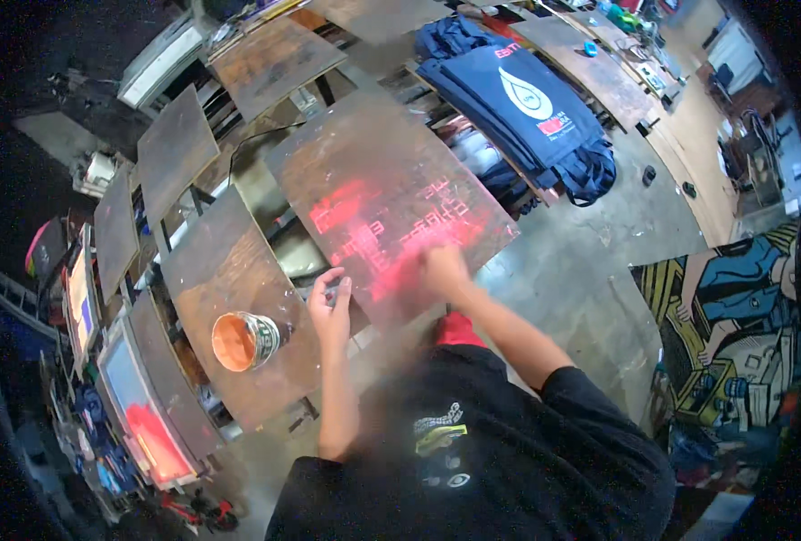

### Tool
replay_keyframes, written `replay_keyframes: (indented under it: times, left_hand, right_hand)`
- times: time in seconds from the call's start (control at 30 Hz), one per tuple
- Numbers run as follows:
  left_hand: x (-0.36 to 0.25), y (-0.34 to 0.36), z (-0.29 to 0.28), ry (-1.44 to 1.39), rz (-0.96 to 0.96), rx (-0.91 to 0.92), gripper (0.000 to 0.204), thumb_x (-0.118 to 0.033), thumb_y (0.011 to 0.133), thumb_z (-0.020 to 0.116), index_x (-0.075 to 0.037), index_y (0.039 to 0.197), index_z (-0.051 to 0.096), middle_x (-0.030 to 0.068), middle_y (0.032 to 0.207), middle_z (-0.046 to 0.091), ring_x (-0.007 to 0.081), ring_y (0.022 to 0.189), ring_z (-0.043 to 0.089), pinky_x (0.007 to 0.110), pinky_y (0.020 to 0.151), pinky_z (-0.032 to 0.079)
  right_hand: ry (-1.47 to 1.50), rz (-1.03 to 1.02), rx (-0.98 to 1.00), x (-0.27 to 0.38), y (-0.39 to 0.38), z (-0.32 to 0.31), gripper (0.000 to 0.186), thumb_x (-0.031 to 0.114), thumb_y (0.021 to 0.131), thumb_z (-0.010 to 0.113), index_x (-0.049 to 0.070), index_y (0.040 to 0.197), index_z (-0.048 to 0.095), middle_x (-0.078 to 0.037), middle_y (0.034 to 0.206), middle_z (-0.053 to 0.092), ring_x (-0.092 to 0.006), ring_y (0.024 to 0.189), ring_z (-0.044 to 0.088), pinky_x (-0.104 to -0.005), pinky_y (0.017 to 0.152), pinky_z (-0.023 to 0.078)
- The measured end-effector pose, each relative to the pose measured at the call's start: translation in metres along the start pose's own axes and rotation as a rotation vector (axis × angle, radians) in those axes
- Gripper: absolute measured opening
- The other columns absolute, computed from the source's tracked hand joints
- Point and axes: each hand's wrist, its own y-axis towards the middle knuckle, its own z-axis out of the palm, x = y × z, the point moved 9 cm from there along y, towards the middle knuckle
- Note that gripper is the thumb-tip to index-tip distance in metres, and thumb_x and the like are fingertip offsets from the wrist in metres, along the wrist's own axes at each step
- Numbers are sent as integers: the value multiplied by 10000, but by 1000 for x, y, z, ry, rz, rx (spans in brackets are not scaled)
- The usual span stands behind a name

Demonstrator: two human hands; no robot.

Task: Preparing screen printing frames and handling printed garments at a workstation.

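A brown board [328, 135] lies in front of me, smeared with bright pink-red paint [391, 270] and marked with several rows of pale printed lettering. My right hand [443, 269] is down on the painted near part of the board, its fingers curled under. Whatever those fingers may hold is hidden. Beside the board's left edge, my left hand [330, 302] is raised with the fingers loosely bent and the thumb apart from them. A tub with orange-coloured insides [245, 341] stands on another brown board [229, 270], left of my left hand.
Dark blue printed fabric bags [518, 95] lie stacked on a board at the back right. More boards [177, 153] stand in rows to the left. A framed screen with red paint [152, 424] is at the lower left. A painted mural panel [734, 325] is at the right.
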Motion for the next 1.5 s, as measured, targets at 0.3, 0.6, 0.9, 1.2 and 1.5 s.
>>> replay_keyframes:
  times: [0.3, 0.6, 0.9, 1.2, 1.5]
  left_hand:
    - [-4, -5, 0, 26, -28, -58, 227, -105, 886, 670, -36, 1099, 628, 9, 1004, 609, 70, 836, 512, 206, 769, 419]
    - [-28, 12, 31, 185, 96, 19, 241, -121, 881, 659, -48, 1109, 631, 5, 1031, 616, 80, 854, 529, 236, 777, 435]
    - [27, 19, 43, 341, 31, 58, 343, -211, 865, 698, -51, 1155, 609, 55, 1112, 600, 142, 968, 524, 285, 844, 430]
    - [112, 25, 8, 687, -136, -47, 835, -398, 815, 732, 47, 1411, 353, 262, 1272, 545, 352, 1180, 524, 404, 1010, 399]
    - [104, 30, -12, 534, -206, -153, 711, -324, 883, 683, 71, 1391, 382, 109, 997, 693, 185, 964, 616, 310, 915, 448]
  right_hand:
    - [-285, 61, 190, 39, -14, 23, 258, 226, 848, 527, 72, 955, 705, -136, 1167, 625, -329, 1173, 507, -481, 1058, 327]
    - [-105, 212, -340, -99, 35, -57, 202, 188, 776, 611, 41, 659, 685, -185, 650, 636, -361, 658, 642, -481, 678, 506]
    - [57, -42, 34, 49, -7, 25, 166, 164, 773, 599, 61, 799, 726, -193, 883, 679, -337, 920, 629, -440, 872, 496]
    - [-444, 79, -273, 15, 20, -22, 119, 94, 780, 598, 35, 761, 700, -158, 926, 680, -253, 973, 627, -388, 868, 498]
    - [-183, 72, -112, -19, 48, -9, 60, 142, 728, 654, 86, 741, 673, -128, 745, 679, -260, 716, 678, -412, 763, 512]
